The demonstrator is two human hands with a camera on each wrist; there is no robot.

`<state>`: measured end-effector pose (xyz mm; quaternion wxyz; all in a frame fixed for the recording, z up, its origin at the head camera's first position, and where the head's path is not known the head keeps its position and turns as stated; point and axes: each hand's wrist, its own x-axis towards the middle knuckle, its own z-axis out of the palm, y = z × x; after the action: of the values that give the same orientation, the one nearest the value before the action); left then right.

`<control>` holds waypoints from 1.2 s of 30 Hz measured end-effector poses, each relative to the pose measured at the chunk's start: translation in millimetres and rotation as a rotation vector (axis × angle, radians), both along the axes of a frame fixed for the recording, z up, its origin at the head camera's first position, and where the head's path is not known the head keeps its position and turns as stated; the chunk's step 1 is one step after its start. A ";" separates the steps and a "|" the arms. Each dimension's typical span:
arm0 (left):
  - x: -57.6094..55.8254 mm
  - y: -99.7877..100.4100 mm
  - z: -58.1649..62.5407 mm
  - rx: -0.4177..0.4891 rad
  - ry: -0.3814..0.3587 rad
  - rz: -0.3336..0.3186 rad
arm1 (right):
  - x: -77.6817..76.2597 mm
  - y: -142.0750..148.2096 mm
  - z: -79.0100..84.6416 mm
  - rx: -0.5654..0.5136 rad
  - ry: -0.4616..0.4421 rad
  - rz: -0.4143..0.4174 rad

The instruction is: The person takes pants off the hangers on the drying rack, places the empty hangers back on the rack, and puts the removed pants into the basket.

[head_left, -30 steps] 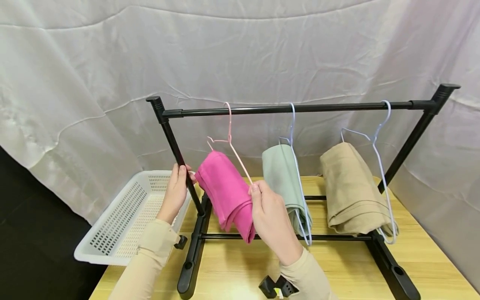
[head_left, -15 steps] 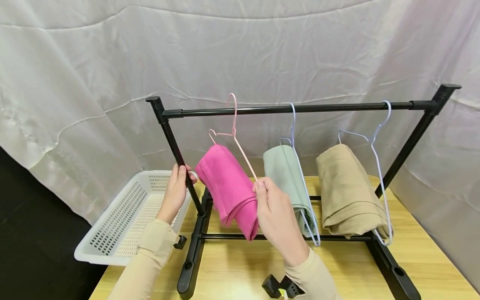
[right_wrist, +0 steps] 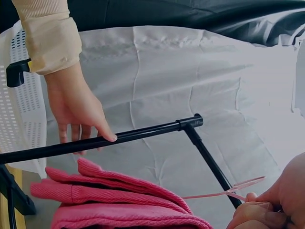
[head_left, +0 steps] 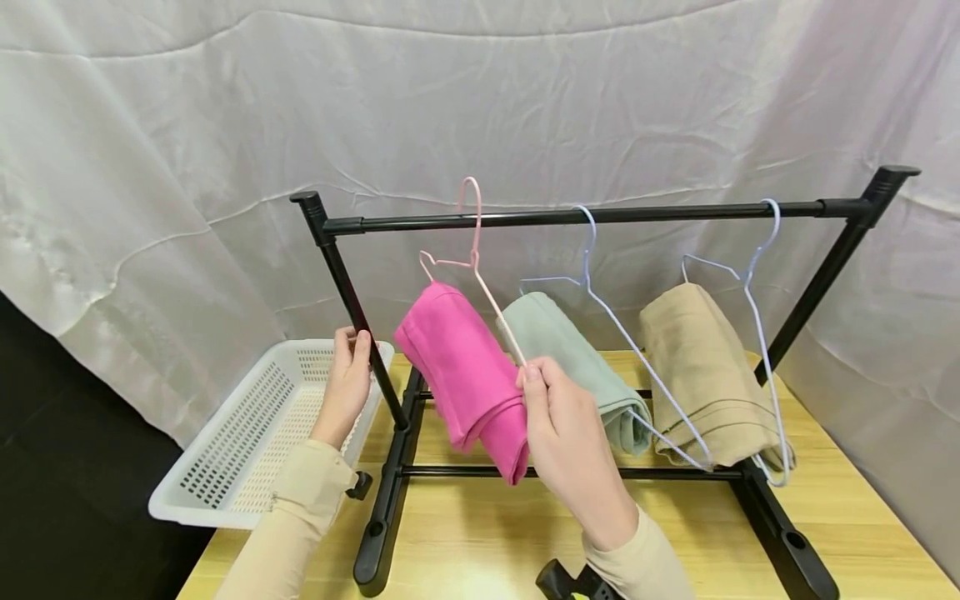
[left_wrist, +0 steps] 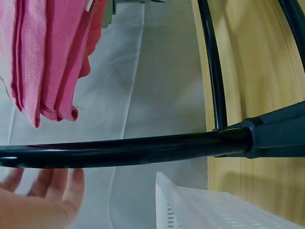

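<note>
My right hand [head_left: 566, 433] pinches the front arm of a pink wire hanger [head_left: 476, 242], with thumb on top. Over this hanger hangs a folded pink garment [head_left: 465, 375], also filling the lower part of the right wrist view. The hanger's hook straddles the rack's black top bar [head_left: 420, 223], its curve standing well above it. My left hand [head_left: 348, 383] is at the rack's left post [head_left: 348, 292]. In the right wrist view its thumb lies on the post [right_wrist: 147, 133] and its fairly straight fingers reach behind; in the left wrist view the post hides their tips.
Right of the pink garment, a folded mint-green garment [head_left: 570, 358] hangs on a tilted blue hanger [head_left: 630, 337], then a khaki one [head_left: 697, 375] on another blue hanger [head_left: 759, 317]. A white perforated basket [head_left: 180, 500] stands left of the rack on the wooden table [head_left: 480, 542].
My right hand has moved right with the pink hanger, whose hook has risen above the bar. The green garment's hanger has swung right. My left fingers no longer show right of the post.
</note>
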<state>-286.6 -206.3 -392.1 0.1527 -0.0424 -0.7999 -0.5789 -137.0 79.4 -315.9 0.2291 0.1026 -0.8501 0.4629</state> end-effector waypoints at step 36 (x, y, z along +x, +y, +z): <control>68.8 74.3 -47.3 0.860 -0.453 -0.347 | 39.7 13.2 -18.1 -0.008 0.058 0.106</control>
<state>-217.9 -132.0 -439.4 -0.1191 0.0188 -0.4839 -0.8668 -97.4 92.6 -334.0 0.2292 0.1599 -0.8346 0.4748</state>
